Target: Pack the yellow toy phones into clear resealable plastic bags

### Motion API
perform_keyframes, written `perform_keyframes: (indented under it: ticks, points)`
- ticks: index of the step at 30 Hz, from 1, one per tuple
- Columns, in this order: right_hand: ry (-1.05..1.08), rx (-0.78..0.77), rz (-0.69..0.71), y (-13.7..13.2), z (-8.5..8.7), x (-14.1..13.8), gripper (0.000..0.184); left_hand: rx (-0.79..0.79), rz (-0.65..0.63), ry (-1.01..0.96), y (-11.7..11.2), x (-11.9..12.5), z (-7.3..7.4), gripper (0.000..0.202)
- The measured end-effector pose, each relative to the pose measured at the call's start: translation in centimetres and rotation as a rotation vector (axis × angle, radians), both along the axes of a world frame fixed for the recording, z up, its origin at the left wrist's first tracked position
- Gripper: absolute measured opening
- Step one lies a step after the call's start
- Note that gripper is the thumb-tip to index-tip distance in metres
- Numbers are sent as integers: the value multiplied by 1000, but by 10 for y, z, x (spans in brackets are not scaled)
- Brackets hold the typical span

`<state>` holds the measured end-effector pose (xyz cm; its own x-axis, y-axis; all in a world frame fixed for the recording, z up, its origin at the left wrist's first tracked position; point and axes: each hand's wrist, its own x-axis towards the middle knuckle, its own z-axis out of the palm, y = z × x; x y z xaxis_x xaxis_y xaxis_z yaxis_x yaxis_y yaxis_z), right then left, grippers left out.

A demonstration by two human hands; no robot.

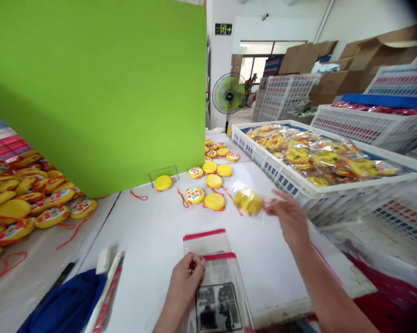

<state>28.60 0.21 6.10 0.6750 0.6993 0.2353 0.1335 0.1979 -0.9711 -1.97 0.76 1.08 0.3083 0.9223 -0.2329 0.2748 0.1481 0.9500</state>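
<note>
My left hand [187, 278] is closed in a pinch at the upper left edge of a clear plastic bag [219, 273] with a red strip and a black printed panel. A second clear bag [205, 241] with a red strip lies just beyond it. My right hand [289, 216], smeared by motion, grips the corner of a clear bag with a yellow toy [249, 202] inside, above the white table. Left of that toy lie several loose yellow toys with orange cords, among them a plain-backed one [214, 201] and one showing coloured buttons [195, 195].
A white crate [274, 166] full of bagged toys stands at the right. A green panel [125, 92] rises at the back left, beside a heap of yellow toys [17, 208]. Blue cloth [70, 303], a white eraser-like block [103, 260] and pens [107, 296] lie at lower left.
</note>
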Motion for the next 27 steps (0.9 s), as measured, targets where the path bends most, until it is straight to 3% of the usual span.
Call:
perform_keyframes:
  ticks: [2,4,6,9,13,18,23,27]
  points:
    - [-32,252,-276,8,16,14,46,174,-101,177,-3,4,2,16]
    - [-90,319,-312,13,21,14,44,338,-167,358,-6,10,3,10]
    - [-214,180,-197,16,14,1,38,477,-210,543,-9,17,2,10]
    - [-434,-92,65,17,-11,-30,26,639,-249,757,-13,23,-6,10]
    - [-632,-164,332,21,-35,-65,27,808,-267,835,-14,24,-17,8]
    - [-943,-260,390,53,-37,-89,42,906,-256,754,-13,22,-23,6]
    - [-1114,-557,387,98,-40,-102,71,902,-247,738,-16,22,-21,5]
    - [-1184,-626,481,104,-49,-105,67,847,-235,783,-16,24,-15,5]
